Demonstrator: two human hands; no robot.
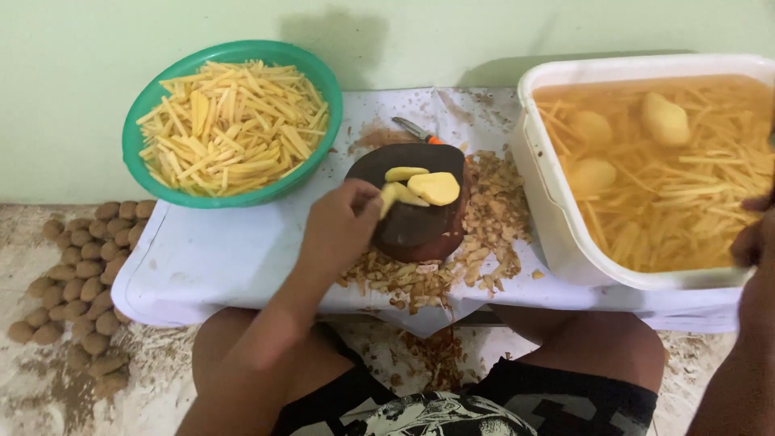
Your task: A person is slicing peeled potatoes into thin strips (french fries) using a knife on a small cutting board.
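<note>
My left hand (339,226) rests at the left edge of a dark round cutting board (416,230), its fingers touching peeled yellow potato slices (420,187) that lie on the board. My right hand (755,238) is at the frame's right edge, over the near rim of a white tub (557,234); only part of it shows and I cannot tell whether it holds anything. The tub is filled with cloudy water, cut potato sticks (686,194) and whole peeled potatoes (666,119).
A green bowl (141,109) heaped with potato sticks stands at the back left of the white-covered low table (210,258). Potato peels (492,218) lie around the board. A peeler with an orange handle (416,131) lies behind it. Unpeeled potatoes (81,274) are piled on the floor at left.
</note>
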